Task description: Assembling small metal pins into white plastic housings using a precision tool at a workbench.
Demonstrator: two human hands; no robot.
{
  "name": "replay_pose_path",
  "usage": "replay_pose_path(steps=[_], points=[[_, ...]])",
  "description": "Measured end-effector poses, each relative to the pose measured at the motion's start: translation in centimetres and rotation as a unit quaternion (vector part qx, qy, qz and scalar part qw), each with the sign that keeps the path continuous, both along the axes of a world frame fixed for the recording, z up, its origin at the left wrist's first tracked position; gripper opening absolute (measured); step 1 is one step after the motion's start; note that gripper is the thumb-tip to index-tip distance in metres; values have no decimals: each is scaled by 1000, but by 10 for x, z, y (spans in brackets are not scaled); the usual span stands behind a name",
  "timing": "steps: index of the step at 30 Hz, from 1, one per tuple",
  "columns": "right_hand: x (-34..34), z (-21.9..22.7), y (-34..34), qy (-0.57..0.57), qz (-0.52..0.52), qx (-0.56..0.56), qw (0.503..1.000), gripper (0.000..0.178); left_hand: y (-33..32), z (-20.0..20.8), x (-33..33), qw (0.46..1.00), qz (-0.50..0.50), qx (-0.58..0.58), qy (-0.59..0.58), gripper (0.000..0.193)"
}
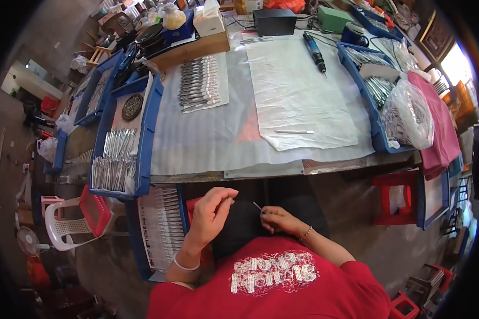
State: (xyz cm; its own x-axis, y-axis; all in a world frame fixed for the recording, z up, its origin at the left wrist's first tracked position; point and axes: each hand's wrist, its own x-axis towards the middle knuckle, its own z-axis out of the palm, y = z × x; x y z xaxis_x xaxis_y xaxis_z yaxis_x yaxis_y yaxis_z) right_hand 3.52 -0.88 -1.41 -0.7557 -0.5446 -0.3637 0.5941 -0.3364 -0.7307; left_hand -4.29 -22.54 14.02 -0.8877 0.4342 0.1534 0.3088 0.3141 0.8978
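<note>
My left hand (pixel 210 215) is raised off the table's near edge above my lap, its fingers stretched loosely and bent toward the right, with nothing seen in them. Lower and to the right, my right hand (pixel 280 219) pinches a thin metal rod (pixel 257 206), whose tip points up and left; the rest is hidden by the fingers. A single slim metal piece (pixel 294 132) lies on the white sheet (pixel 303 106) ahead. Farther left, a row of similar metal pieces (pixel 199 82) rests on a pale sheet. A blue-black electric screwdriver (pixel 314 52) lies at the back.
Blue trays of metal pieces stand on the left (pixel 149 122) and right (pixel 375 133) of the table. Another filled tray (pixel 143 223) sits below, beside my left arm. A clear plastic bag (pixel 410 114) bulges at the right. A red stool (pixel 396 199) is under the table's right side.
</note>
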Motion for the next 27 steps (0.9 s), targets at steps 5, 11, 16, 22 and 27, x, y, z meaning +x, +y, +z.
replay_pose_path(steps=[5, 11, 16, 22, 27], points=[[-16, -12, -8, -3, 102, 36, 994, 20, 2, 21, -51, 996, 35, -47, 74, 15], [-44, -18, -24, -57, 121, 44, 990, 18, -8, 4, -161, 993, 96, -49, 39, 15], [-62, -23, -36, -120, 132, 58, 982, 17, -22, -45, -252, 972, 128, -108, 164, 19], [-60, -32, -34, -114, 151, 56, 980, 18, -1, -68, -290, 947, 62, -193, 247, 17], [-32, -4, -10, 217, 113, 218, 945, 26, -15, -82, -316, 920, 15, -282, 273, 20]])
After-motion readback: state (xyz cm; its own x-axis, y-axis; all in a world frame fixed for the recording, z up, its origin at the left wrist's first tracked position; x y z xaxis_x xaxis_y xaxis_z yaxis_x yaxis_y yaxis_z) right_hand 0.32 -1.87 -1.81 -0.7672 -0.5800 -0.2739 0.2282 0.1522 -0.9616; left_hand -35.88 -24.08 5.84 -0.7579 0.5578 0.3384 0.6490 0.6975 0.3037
